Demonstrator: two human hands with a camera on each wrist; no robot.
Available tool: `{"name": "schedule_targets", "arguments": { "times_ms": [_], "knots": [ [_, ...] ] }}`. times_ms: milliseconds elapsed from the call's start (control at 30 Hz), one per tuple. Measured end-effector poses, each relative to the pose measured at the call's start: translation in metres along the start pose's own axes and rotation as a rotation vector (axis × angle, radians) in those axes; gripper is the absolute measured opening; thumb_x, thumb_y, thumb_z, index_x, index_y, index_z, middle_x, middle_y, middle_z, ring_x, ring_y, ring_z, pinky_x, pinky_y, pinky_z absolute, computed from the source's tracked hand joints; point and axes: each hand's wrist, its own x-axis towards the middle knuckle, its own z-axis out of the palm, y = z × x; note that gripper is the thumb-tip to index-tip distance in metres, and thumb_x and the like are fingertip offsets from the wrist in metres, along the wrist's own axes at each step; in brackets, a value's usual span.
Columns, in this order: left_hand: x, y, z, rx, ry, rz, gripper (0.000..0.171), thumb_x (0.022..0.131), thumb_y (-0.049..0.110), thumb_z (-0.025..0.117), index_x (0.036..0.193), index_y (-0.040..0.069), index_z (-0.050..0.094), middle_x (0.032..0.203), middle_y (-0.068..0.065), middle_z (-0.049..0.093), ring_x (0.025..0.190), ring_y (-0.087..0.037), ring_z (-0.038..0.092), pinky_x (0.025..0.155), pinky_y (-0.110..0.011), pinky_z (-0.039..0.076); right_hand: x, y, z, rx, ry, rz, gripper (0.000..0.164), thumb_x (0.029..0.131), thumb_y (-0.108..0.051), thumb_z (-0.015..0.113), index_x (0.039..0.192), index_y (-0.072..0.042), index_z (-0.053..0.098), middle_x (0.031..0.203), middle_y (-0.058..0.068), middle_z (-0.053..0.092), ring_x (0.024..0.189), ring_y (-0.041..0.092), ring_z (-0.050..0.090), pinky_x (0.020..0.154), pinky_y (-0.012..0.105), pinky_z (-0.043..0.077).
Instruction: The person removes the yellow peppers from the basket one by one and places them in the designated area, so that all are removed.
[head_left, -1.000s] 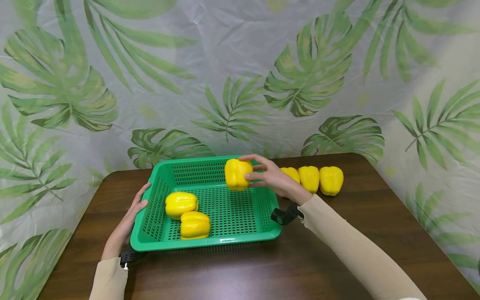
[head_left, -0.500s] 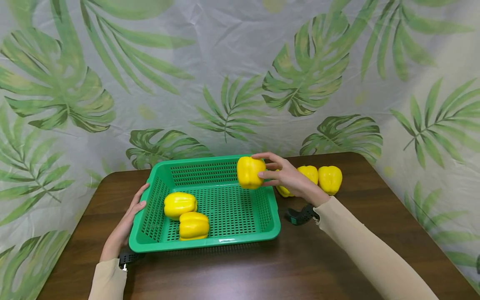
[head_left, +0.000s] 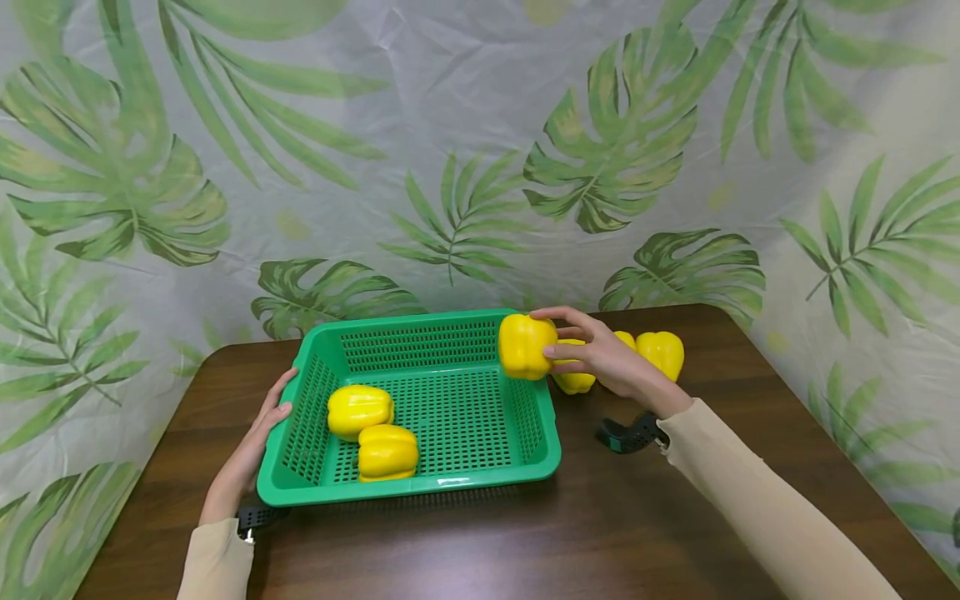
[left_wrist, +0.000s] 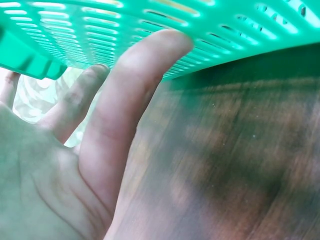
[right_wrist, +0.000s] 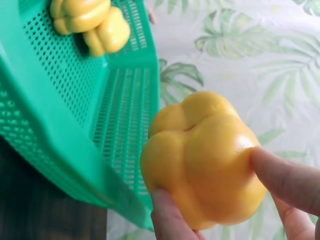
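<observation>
My right hand [head_left: 600, 354] holds a yellow bell pepper [head_left: 525, 346] between thumb and fingers, over the right end of the green basket [head_left: 420, 492]. In the right wrist view the held bell pepper [right_wrist: 205, 160] shows its lobed end, raised beside the basket's wall [right_wrist: 122, 175]. Two more bell peppers lie inside at the left, one farther back [head_left: 361, 412] and one nearer [head_left: 387, 452]. At the basket's left side is my left hand [head_left: 251, 446], with straight fingers against the outer wall; its thumb [left_wrist: 125, 100] touches the slotted side.
Beyond the basket's right end, three bell peppers stand on the brown wooden table [head_left: 645, 500]: one close to the basket [head_left: 574, 381], one mostly behind my right hand, and one farther right [head_left: 662, 353]. A leaf-patterned cloth [head_left: 465, 150] hangs along the table's back edge.
My right hand has moved to the right with the bell pepper, from over the basket's inside to its right rim. The left hand and the basket have stayed nearly in place.
</observation>
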Motion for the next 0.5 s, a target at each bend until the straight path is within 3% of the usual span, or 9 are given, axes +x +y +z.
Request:
{"name": "schedule_targets", "arguments": {
  "times_ms": [500],
  "knots": [
    [0.0,0.0,0.001,-0.004,0.005,-0.007,0.053,0.105,0.034,0.024,0.153,0.036,0.003,0.152,-0.019,0.0,0.111,-0.028,0.048,0.08,-0.046,0.05,-0.017,0.008,-0.022,0.007,0.021,0.011,0.055,0.095,-0.011,0.06,0.144,-0.007,0.036,0.143,0.022,0.029,0.122,0.037,0.039,0.093,0.052,0.043]
  ]
}}
